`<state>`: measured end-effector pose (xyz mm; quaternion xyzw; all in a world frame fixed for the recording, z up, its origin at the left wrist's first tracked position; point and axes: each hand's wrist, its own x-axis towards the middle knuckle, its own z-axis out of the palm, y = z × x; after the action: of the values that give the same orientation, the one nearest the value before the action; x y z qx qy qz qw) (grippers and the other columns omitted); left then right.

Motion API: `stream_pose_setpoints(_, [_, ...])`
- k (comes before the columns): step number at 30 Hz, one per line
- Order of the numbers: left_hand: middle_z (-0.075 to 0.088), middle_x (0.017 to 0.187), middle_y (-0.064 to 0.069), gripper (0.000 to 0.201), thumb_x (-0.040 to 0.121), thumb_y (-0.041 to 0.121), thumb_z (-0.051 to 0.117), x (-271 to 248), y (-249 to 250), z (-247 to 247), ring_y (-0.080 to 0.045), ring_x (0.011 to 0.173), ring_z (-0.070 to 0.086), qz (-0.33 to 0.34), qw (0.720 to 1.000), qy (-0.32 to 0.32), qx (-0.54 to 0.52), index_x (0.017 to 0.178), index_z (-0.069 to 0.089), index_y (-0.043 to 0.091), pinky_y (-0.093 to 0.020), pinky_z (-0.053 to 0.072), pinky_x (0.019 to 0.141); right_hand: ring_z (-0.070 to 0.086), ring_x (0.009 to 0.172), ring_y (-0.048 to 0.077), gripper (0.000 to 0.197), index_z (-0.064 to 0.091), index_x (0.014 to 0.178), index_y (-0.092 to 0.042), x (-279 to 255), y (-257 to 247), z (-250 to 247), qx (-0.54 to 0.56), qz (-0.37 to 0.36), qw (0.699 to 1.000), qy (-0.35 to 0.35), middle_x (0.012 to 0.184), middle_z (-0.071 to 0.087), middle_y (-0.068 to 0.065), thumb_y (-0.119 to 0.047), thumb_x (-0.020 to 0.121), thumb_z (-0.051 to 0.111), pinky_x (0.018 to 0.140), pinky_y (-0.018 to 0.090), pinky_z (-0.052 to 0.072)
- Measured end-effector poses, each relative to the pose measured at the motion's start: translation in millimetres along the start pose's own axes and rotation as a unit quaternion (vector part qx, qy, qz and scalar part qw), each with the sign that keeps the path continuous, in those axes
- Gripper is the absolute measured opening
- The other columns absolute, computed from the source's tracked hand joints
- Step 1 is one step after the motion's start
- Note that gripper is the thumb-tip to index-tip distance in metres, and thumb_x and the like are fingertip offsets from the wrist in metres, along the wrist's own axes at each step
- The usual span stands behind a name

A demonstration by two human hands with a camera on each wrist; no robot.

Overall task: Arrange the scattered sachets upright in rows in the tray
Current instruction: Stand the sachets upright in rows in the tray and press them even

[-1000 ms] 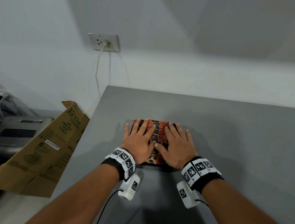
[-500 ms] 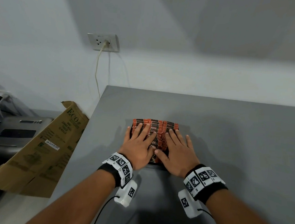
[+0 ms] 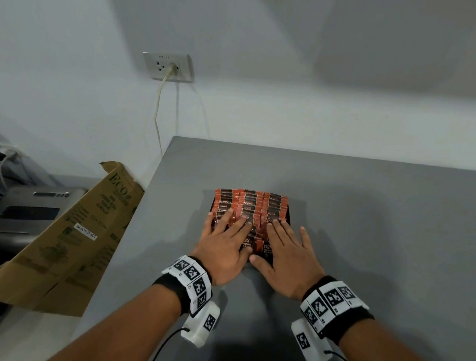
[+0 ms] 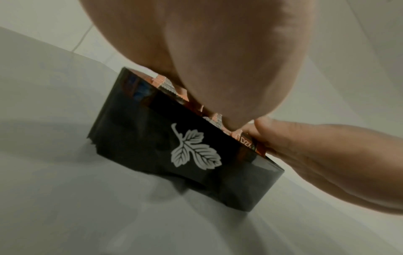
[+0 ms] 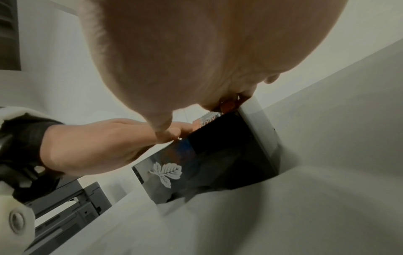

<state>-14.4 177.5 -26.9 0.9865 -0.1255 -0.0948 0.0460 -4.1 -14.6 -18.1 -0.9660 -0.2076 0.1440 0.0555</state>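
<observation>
Head view. Tray [image 3: 288, 216]: black, glossy, a white leaf on its near wall; it stands on the grey bench [image 3: 383, 234] toward the left edge, well back from the near one.

Sachets [image 3: 250, 204]: orange and black, packed on end in three rows that fill the tray, tops above the rim. None shows loose on the bench.

Left hand [image 3: 223, 249]: flat on the near sachet tops, fingers [image 3: 229, 216] straight and slightly spread, holding nothing.

Right hand [image 3: 289, 257]: likewise flat, fingers [image 3: 280, 230] straight and fanned, little finger out past the tray's right wall. Thumbs nearly meet at the tray's near wall.

Left wrist view: crimped sachet tops under the palm; the right thumb rests against a front sachet.

Handling, as judged: sachets light, thin, pliant, with slick foil faces; they lean easily and crease if pressed hard. Best taken by pinching the crimped top edge, or levelled with flat palms. The tray looks stiff and smooth, likely to slide; steady it by its side walls.

Task seems almost complete: tops being evened.
</observation>
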Motion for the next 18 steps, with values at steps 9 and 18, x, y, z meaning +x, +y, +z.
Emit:
stream_pose_setpoints(9, [0.012, 0.167, 0.004, 0.066, 0.098, 0.054, 0.016, -14.6, 1.9, 5.9, -0.023, 0.154, -0.006, 0.006, 1.000, 0.008, -0.017, 0.158, 0.014, 0.028, -0.054, -0.014, 0.120, -0.010, 0.154, 0.018, 0.092, -0.005, 0.158, -0.015, -15.9, -3.4, 8.7, 0.003, -0.021, 1.000, 0.017, 0.167, -0.005, 0.002, -0.076, 0.092, 0.009, 0.123, 0.049, -0.007])
stream_pose_setpoints(18, [0.058, 0.132, 0.007, 0.048, 0.088, 0.037, 0.047, -17.7, 4.4, 5.3, -0.017, 0.123, 0.046, 0.007, 0.983, 0.152, -0.099, 0.134, 0.055, 0.023, -0.036, 0.021, 0.112, 0.058, 0.093, 0.023, 0.022, 0.071, 0.105, -0.016, -11.2, 10.8, 11.9, 0.115, -0.034, 0.956, 0.269, 0.102, 0.064, -0.001, -0.019, 0.084, 0.071, 0.084, 0.041, 0.051])
